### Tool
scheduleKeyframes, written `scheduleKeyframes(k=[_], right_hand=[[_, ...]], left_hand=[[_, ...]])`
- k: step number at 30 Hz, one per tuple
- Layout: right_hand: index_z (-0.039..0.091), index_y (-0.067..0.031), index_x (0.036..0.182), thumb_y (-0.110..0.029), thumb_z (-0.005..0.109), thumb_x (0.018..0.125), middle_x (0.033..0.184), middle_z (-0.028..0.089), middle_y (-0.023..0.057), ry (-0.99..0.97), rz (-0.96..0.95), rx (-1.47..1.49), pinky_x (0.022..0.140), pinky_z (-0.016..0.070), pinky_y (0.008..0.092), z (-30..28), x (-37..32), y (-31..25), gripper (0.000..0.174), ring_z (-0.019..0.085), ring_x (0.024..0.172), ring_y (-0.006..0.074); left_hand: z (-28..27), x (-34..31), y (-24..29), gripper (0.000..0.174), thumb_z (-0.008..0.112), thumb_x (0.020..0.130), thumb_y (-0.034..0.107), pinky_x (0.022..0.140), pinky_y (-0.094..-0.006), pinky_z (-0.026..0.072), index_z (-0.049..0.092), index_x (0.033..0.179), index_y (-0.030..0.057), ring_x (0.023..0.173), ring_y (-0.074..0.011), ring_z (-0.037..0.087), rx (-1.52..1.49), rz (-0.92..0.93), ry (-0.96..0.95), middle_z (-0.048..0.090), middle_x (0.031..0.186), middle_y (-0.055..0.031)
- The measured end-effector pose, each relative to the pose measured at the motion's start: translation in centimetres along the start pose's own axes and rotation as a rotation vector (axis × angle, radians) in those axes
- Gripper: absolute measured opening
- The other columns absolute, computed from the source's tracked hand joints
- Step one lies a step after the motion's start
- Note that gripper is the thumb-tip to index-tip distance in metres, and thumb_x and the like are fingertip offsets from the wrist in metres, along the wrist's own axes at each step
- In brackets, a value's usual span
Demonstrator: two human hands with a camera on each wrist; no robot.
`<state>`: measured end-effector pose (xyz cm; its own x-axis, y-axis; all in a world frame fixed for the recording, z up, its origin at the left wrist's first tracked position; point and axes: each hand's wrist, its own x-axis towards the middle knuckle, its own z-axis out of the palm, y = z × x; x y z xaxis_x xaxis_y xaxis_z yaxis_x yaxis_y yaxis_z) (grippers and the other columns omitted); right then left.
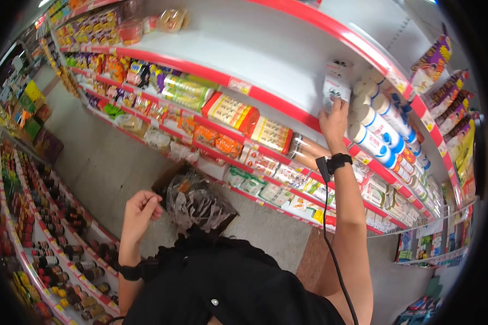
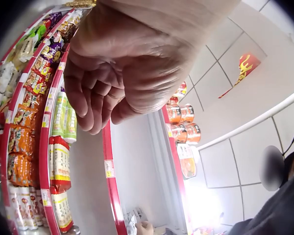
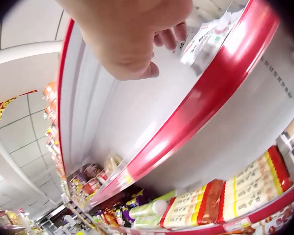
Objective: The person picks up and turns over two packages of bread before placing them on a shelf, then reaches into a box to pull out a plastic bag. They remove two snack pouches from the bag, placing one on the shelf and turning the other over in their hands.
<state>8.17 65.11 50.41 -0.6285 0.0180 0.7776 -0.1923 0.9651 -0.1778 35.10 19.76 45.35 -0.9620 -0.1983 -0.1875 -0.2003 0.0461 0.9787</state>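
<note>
White printed packets (image 1: 337,81) (image 3: 210,41) lie on the upper shelf, left of the upright white-and-blue cylinders (image 1: 370,142). My right hand (image 1: 335,120) (image 2: 145,228) (image 3: 137,36) reaches over the shelf edge, its bent fingers at the near end of the packets; no grip on them is visible, and whether they touch is hard to tell. Away from the shelves, my left hand (image 1: 139,214) (image 2: 132,68) hangs in the air with loosely curled fingers, holding nothing.
Red-edged shelves (image 1: 287,105) of packaged food run across the front. A box lined with a dark plastic bag (image 1: 198,203) stands on the aisle floor. Another shelf unit with bottles and jars (image 1: 65,254) is at the left.
</note>
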Motion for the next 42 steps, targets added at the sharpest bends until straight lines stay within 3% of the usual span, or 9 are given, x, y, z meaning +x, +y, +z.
scheduleKeyframes(k=[6, 9, 16, 20, 23, 31, 35, 39, 42], right_hand=[[0.057, -0.0012, 0.095, 0.0, 0.056, 0.079, 0.091, 0.057, 0.0131, -0.27, -0.047, 0.463, 0.063, 0.0477, 0.031, 0.8, -7.5, -9.7, 0.016, 0.058, 0.074, 0.0246], [0.058, -0.0017, 0.084, -0.002, 0.054, 0.081, 0.074, 0.061, 0.0107, -0.633, 0.031, 0.727, 0.059, 0.0465, 0.0301, 4.2, -14.9, -13.1, 0.005, 0.058, 0.06, 0.0192], [0.063, -0.004, 0.084, -0.018, 0.06, 0.078, 0.08, 0.065, 0.0144, -1.432, -0.022, 0.783, 0.067, 0.0495, 0.0374, 13.2, -29.6, -19.5, 0.016, 0.063, 0.074, 0.0293], [0.063, -0.0039, 0.086, -0.021, 0.062, 0.076, 0.079, 0.065, 0.0144, -1.579, -0.071, 0.776, 0.067, 0.0493, 0.0366, 18.8, -33.3, -22.8, 0.02, 0.063, 0.075, 0.0288], [0.058, -0.0049, 0.105, -0.024, 0.063, 0.074, 0.084, 0.065, 0.0164, -1.917, 0.161, 0.586, 0.063, 0.05, 0.0363, 22.7, -35.1, -24.9, 0.036, 0.064, 0.075, 0.0268], [0.041, -0.0035, 0.131, -0.023, 0.064, 0.076, 0.124, 0.049, 0.0184, -1.967, 0.532, 0.467, 0.069, 0.0526, 0.0449, 27.3, -40.9, -27.4, 0.062, 0.06, 0.096, 0.0276], [0.038, 0.0001, 0.132, -0.024, 0.066, 0.075, 0.121, 0.051, 0.0157, -1.916, 0.717, 0.497, 0.072, 0.0522, 0.0403, 27.0, -42.0, -26.6, 0.067, 0.058, 0.096, 0.0256], [0.048, 0.0005, 0.125, -0.023, 0.064, 0.08, 0.121, 0.053, 0.0103, -1.798, 0.949, 0.925, 0.078, 0.0489, 0.0328, 22.0, -36.6, -26.1, 0.054, 0.055, 0.1, 0.0209], [0.051, -0.001, 0.124, -0.022, 0.062, 0.082, 0.118, 0.055, 0.0085, -1.7, 0.926, 1.041, 0.082, 0.0476, 0.0306, 19.1, -33.2, -24.5, 0.048, 0.055, 0.101, 0.0177]], left_hand=[[-0.5, 0.2, -0.6, 0.015, 0.052, 0.092, 0.017, 0.057, -0.0197, 0.0436, 0.059, 0.092, 0.0035, 0.063, -0.0055, 0.054, -0.01, 0.011, -0.025, 0.059, 0.071, -0.0001], [-1.0, -0.2, -1.0, 0.016, 0.052, 0.092, 0.017, 0.056, -0.02, 0.0411, 0.059, 0.092, 0.0028, 0.061, -0.0059, 0.053, -0.027, -0.049, 0.023, 0.058, 0.068, 0.0002], [-3.7, -1.1, -3.6, 0.016, 0.051, 0.093, 0.017, 0.058, -0.019, 0.0422, 0.059, 0.092, 0.0026, 0.062, -0.0056, 0.054, -0.035, -0.244, 0.102, 0.059, 0.069, 0.0002], [-5.7, -1.2, -5.3, 0.017, 0.051, 0.092, 0.016, 0.058, -0.0193, 0.0426, 0.059, 0.093, 0.0015, 0.063, -0.006, 0.054, -0.067, -0.299, 0.093, 0.059, 0.071, -0.0005], [-7.3, -1.1, -6.4, 0.017, 0.052, 0.092, 0.017, 0.06, -0.0199, 0.0429, 0.058, 0.094, 0.0016, 0.065, -0.0062, 0.055, -0.043, -0.354, 0.101, 0.059, 0.072, -0.0008], [-11.8, -0.6, -10.2, 0.016, 0.052, 0.092, 0.017, 0.061, -0.0198, 0.0427, 0.058, 0.094, 0.0025, 0.068, -0.0059, 0.054, -0.06, -0.485, 0.129, 0.059, 0.074, -0.0004], [-12.7, 1.2, -10.4, 0.015, 0.052, 0.092, 0.017, 0.062, -0.0199, 0.0427, 0.057, 0.094, 0.0024, 0.069, -0.0059, 0.054, -0.064, -0.504, 0.093, 0.059, 0.075, -0.0004], [-12.1, 3.2, -9.1, 0.016, 0.053, 0.091, 0.016, 0.065, -0.0211, 0.0443, 0.057, 0.096, 0.0011, 0.072, -0.0067, 0.055, -0.039, -0.408, 0.046, 0.059, 0.077, -0.0011], [-11.4, 4.2, -7.7, 0.016, 0.053, 0.091, 0.015, 0.068, -0.0222, 0.0461, 0.056, 0.097, -0.0004, 0.074, -0.0078, 0.055, -0.031, -0.352, 0.017, 0.059, 0.079, -0.0023]])
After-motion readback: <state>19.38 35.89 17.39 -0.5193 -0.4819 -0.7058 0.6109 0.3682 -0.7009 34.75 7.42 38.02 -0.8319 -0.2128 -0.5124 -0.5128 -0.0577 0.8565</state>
